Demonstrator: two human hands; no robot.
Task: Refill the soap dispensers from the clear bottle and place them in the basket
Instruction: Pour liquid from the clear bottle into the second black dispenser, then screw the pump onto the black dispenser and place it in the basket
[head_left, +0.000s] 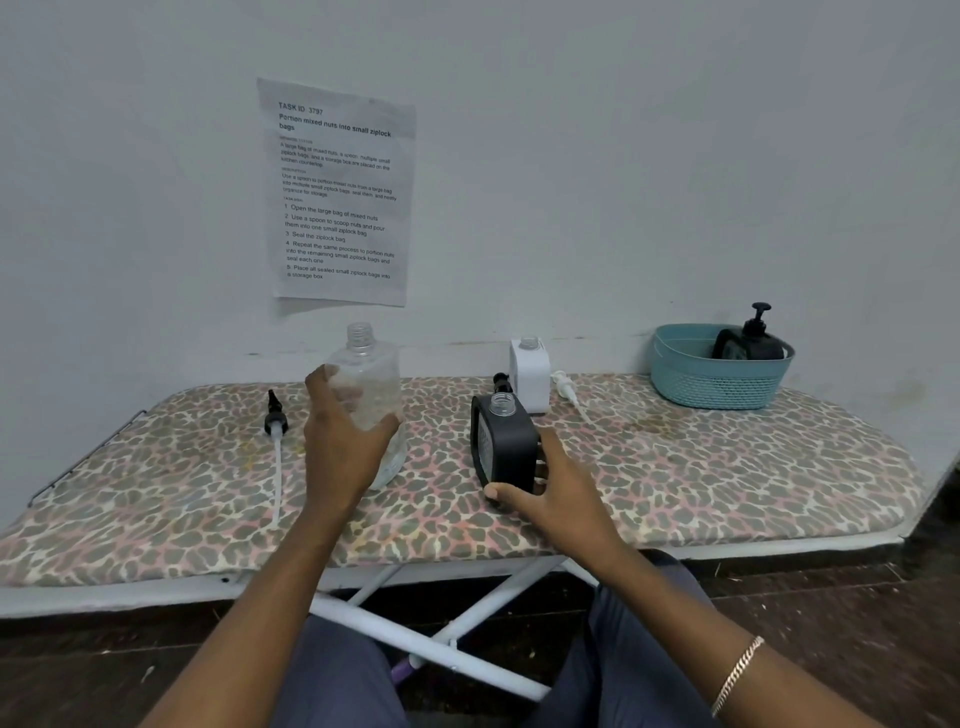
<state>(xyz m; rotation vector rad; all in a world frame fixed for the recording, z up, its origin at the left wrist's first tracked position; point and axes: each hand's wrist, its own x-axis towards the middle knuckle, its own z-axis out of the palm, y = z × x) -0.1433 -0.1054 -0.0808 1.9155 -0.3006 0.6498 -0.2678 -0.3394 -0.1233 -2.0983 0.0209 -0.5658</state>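
My left hand (340, 441) grips the clear bottle (370, 374), which stands upright and uncapped on the leopard-print board (701, 467). My right hand (550, 493) holds the base of an open black dispenser (501, 441) standing at the board's middle. Behind it stands an open white dispenser (530, 371). A black pump with a white tube (275, 431) lies to the left of the bottle. A white pump (566, 387) lies beside the white dispenser, and a black pump head (501, 383) shows behind the black one. The teal basket (717, 384) at the far right contains a capped black dispenser (753, 340).
The board stands against a white wall with a printed sheet (340, 192) taped above it. White crossed legs (441, 618) run under the board in front of my knees. A dark floor lies beyond the board's rounded right end.
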